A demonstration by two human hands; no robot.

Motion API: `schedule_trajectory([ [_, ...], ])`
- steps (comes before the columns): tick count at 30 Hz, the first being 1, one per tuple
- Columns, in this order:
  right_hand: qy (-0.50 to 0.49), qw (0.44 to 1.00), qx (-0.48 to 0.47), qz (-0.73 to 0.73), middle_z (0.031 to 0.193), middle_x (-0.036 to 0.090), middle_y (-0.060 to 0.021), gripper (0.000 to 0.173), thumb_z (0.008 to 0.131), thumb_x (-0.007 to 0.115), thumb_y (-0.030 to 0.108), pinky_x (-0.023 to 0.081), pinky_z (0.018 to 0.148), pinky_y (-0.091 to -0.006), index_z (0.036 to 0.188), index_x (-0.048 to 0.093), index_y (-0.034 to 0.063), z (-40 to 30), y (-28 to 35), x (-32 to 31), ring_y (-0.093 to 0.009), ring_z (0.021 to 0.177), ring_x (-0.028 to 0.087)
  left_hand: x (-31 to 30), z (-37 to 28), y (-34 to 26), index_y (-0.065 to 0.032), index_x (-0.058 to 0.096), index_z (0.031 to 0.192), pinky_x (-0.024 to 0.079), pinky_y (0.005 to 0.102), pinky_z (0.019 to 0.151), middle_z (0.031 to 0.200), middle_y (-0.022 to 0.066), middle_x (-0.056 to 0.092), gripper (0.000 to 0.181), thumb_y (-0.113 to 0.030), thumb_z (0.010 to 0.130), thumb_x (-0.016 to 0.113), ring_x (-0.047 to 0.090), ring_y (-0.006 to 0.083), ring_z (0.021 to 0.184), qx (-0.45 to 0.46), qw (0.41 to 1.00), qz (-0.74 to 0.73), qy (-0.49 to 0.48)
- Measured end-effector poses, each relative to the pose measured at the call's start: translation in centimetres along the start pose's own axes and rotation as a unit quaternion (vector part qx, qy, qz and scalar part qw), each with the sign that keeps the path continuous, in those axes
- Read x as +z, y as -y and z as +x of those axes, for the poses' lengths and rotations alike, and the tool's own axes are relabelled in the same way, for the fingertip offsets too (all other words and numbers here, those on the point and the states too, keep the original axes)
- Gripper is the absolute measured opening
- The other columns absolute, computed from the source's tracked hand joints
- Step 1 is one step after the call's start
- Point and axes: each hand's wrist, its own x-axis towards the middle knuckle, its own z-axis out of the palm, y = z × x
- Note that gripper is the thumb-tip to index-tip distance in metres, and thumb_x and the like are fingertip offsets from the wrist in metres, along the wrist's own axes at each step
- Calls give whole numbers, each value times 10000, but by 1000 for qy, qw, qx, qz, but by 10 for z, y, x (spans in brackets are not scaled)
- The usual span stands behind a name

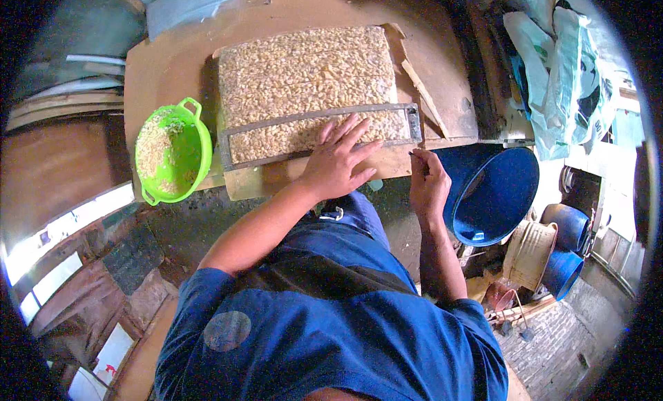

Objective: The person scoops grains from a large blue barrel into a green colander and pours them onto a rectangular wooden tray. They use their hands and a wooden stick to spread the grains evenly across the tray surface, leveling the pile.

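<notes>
A broad slab of pale soybean-like pieces (305, 69) lies on a wooden board. Across its near part rests a narrow rectangular frame (321, 112), with more of the same pieces showing inside it. My left hand (339, 160) lies with fingers spread over the frame's near bar and the pieces. Just off the frame's right end, my right hand (431, 181) is closed around a small dark thing, mostly hidden, whose tip shows at the fingers. To the left, a green plastic colander (204, 147) holds loose pale grains.
A thin wooden strip (424, 98) lies right of the slab. A large blue barrel (492, 194) stands beside my right hand, with smaller blue drums (564, 227) and a cream tub (528, 253) beyond. Pale plastic sacks (564, 85) hang at the upper right.
</notes>
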Motion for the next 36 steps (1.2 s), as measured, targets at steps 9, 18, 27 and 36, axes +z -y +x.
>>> schedule_trajectory([
  [9, -18, 999, -34, 5, 867, 727, -156, 162, 951, 680, 144, 544, 710, -326, 1057, 710, 25, 25, -16, 6, -191, 753, 704, 20, 19, -6, -173, 598, 1389, 161, 566, 1208, 1570, 138, 410, 592, -411, 853, 682, 295, 337, 1496, 18, 998, -7, 52],
  [18, 22, 994, -106, -18, 992, 715, -153, 139, 931, 635, 108, 565, 737, -442, 1056, 692, 83, 46, -4, 25, -377, 874, 703, 17, 18, -5, -145, 612, 1365, 174, 562, 1202, 1529, 142, 460, 580, -450, 875, 662, 328, 327, 1479, 17, 998, 5, 65],
  [27, 53, 978, -152, -131, 992, 713, -161, 146, 946, 634, 142, 560, 726, -440, 1062, 704, 86, 48, -5, 29, -366, 837, 701, 16, 18, -5, -130, 641, 1324, 164, 567, 1202, 1491, 147, 494, 561, -447, 863, 674, 325, 337, 1477, 21, 998, -12, 52],
  [36, 42, 997, -68, -2, 915, 716, -155, 116, 935, 652, 128, 562, 741, -422, 1021, 710, 78, 40, 0, 29, -351, 862, 706, 3, -5, -1, -114, 663, 1279, 151, 531, 1229, 1532, 170, 443, 508, -418, 872, 674, 303, 344, 1488, -5, 999, 3, 54],
])
